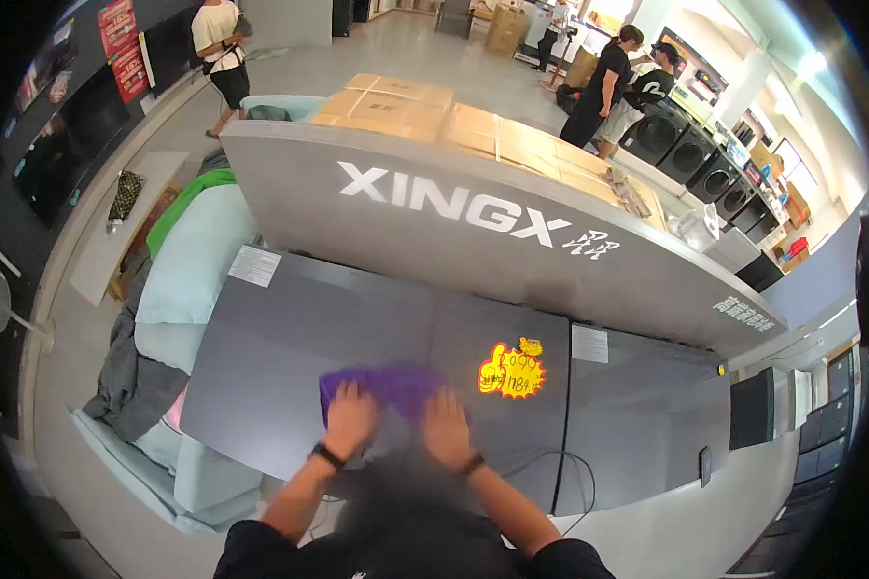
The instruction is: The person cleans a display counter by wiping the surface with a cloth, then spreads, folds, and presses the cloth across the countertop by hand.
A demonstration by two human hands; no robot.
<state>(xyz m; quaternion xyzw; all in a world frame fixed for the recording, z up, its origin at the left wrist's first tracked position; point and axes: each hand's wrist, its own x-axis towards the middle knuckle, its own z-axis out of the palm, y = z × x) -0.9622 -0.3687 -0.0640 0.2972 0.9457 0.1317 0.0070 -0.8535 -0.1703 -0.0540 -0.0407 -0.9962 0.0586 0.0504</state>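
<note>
A purple cloth [393,388] lies bunched across the dark grey lid [386,309] of a chest-like appliance, blurred by motion. My left hand [350,420] is on the cloth's left end, its fingers closed over the fabric. At the right end, my right hand [447,431] also has its fingers on the cloth. To the right of that hand, a yellow and red price sticker [513,372] with handwritten numbers is stuck on the lid. A white paper label [254,265] sits at the lid's far left corner.
Behind the lid stands a grey "XINGX" panel [406,207], with cardboard boxes [386,101] beyond it. A second dark lid [647,415] adjoins on the right, with a black cable [589,473] near the seam. Light blue cushions [188,261] lie left. Several people stand farther off.
</note>
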